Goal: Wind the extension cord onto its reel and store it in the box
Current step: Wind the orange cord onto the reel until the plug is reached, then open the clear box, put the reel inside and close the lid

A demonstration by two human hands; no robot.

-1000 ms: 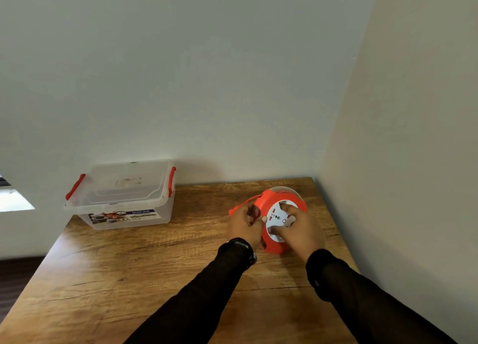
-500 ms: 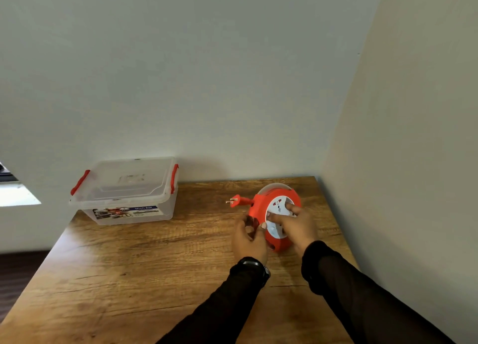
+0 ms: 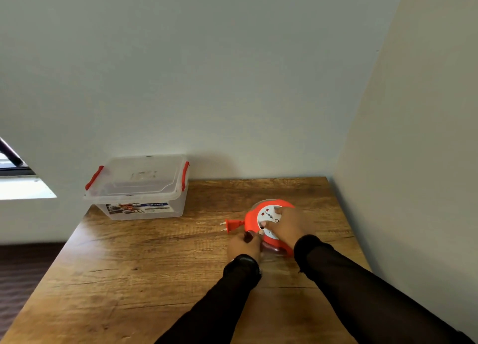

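The orange plug (image 3: 232, 225) juts left from the round orange-and-white plastic cord reel (image 3: 269, 224), nearest the left hand (image 3: 244, 245) gripping its rim, while the right hand (image 3: 288, 226) fingers curl on the reel's white face.

Both hands (image 3: 243, 245) (image 3: 287, 224), fingers curled.

— What do we see differently on the reel (image 3: 252, 218) now?

— We see the plug (image 3: 231, 224) drawn in closer, its short orange lead nearly gone, prongs pointing toward nine o'clock; a second ago it was half hidden behind our left hand (image 3: 244, 246).

— And our hands?

— Our left hand has dropped to the reel's seven o'clock edge, nearer the surface (image 3: 144, 266). Our right hand (image 3: 287, 226) has shifted across the white socket face toward three o'clock, covering more of it.
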